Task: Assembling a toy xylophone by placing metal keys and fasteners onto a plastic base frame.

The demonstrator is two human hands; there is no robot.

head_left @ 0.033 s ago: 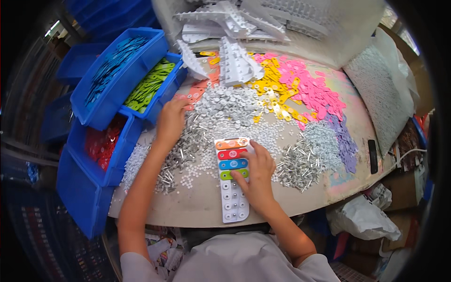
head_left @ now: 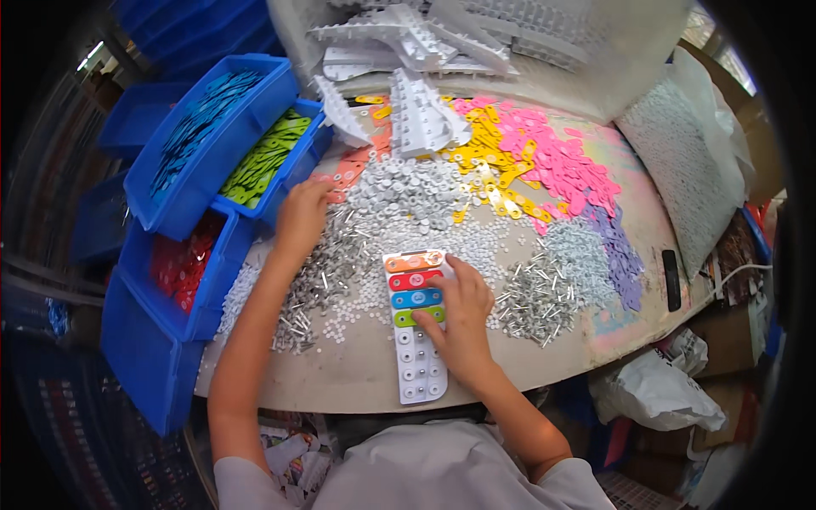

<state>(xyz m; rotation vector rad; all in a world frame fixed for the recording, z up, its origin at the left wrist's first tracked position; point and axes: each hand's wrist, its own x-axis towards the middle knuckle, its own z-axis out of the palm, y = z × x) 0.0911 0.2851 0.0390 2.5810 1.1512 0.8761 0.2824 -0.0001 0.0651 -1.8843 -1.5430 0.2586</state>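
- Blue plastic bins (head_left: pixel 204 144), holding blue, green and red flat strips, are stacked just to the left of the left hand (head_left: pixel 302 217).
- The left hand is stretched forward and laid palm down at the edge of the nearest bin, beside the salmon-coloured strips (head_left: pixel 348 170); its fingers are curled loosely, and whether a piece is pinched cannot be told.
- Between the two hands, a heap of small silver metal pins (head_left: pixel 327 272) and white round plastic caps (head_left: pixel 408 191) is spread.
- A long white plastic tray with round studs (head_left: pixel 416 348) lies under the right hand (head_left: pixel 463 319); orange, red, blue and green strips are already seated across its upper rows, while the lower rows are bare.
- The right hand is pressed flat on the tray, fingers together, steadying the green strip (head_left: pixel 416 316).
- The step in hand is judged to be the fetching of the next coloured strip; the next move would call for one strip to be lifted and aligned over the free studs just below the green one.
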